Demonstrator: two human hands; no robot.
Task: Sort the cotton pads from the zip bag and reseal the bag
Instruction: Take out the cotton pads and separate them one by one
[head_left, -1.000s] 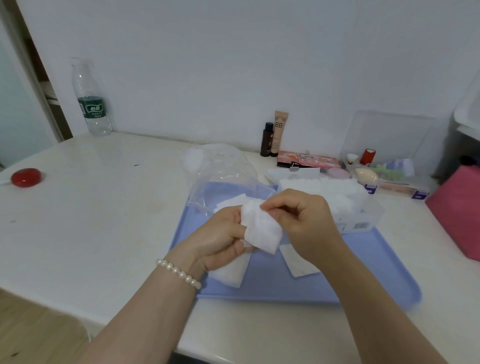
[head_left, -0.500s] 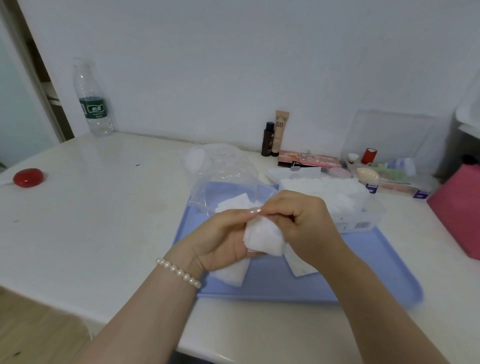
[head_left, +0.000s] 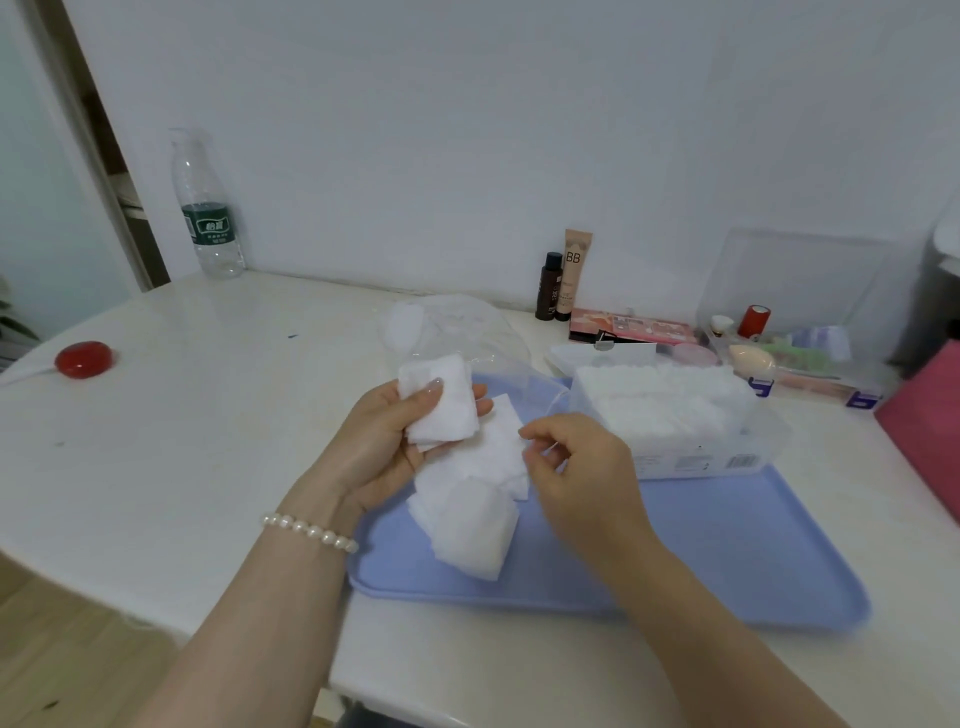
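Note:
My left hand (head_left: 382, 441) holds a small stack of white cotton pads (head_left: 440, 401), with the thumb pressed on top. Loose pads (head_left: 470, 512) lie in a heap on the blue tray (head_left: 727, 551) below it. My right hand (head_left: 579, 460) hovers beside that heap with loosely curled fingers and grips nothing; its index fingertip is at the edge of a loose pad. The clear zip bag (head_left: 460, 332) lies open and crumpled behind my left hand. A clear box (head_left: 670, 421) full of cotton pads stands on the tray's far right.
A water bottle (head_left: 209, 208) stands at the back left and a red round object (head_left: 83, 358) lies at the left. A dark bottle (head_left: 549, 287), a BB tube (head_left: 576, 273), a palette (head_left: 629, 330), a clear organiser (head_left: 795, 338) and a pink item (head_left: 930, 431) crowd the back right.
Both hands were pinching one pad together. Now my right hand has let go and dropped back to the right, and my left hand has lifted the stack up and left.

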